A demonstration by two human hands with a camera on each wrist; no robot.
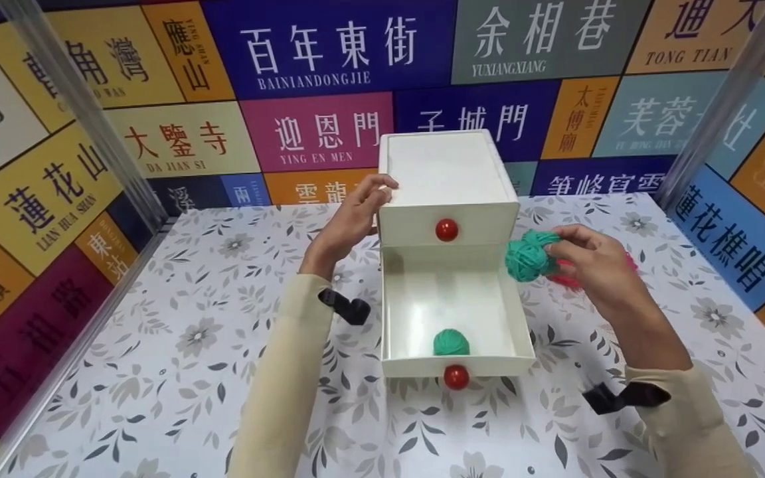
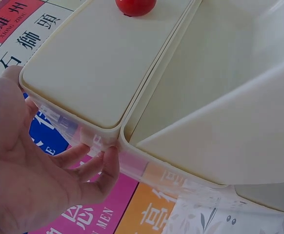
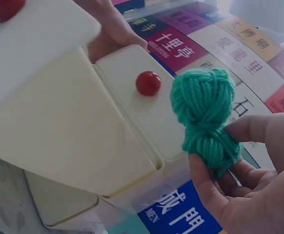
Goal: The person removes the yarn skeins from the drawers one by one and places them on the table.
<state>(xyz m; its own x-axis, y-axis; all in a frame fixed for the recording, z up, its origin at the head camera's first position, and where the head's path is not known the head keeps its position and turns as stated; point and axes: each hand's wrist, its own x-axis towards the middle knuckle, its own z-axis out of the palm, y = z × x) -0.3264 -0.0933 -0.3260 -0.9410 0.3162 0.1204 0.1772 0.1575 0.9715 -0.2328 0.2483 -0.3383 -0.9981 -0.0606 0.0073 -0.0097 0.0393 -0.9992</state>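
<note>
A white two-drawer box (image 1: 447, 166) stands on the table with its upper drawer (image 1: 416, 226) pushed in and its lower drawer (image 1: 422, 305) pulled out. My left hand (image 1: 356, 216) holds the box at its upper left edge; in the left wrist view several fingertips (image 2: 110, 156) press its side. Just right of the open drawer, my right hand (image 1: 598, 265) pinches a green yarn ball (image 1: 526, 257) by one end. The right wrist view shows this yarn (image 3: 205, 107) drawn in at the middle. Another green yarn ball (image 1: 451, 342) lies in the lower drawer near its front wall.
Pinkish-red yarn (image 1: 565, 275) lies partly hidden behind my right hand. Red round knobs (image 1: 456, 377) stick out from both drawer fronts. A panel of colourful street-name signs (image 1: 329, 46) rises behind the box. The tablecloth (image 1: 223, 398) has a grey leaf pattern.
</note>
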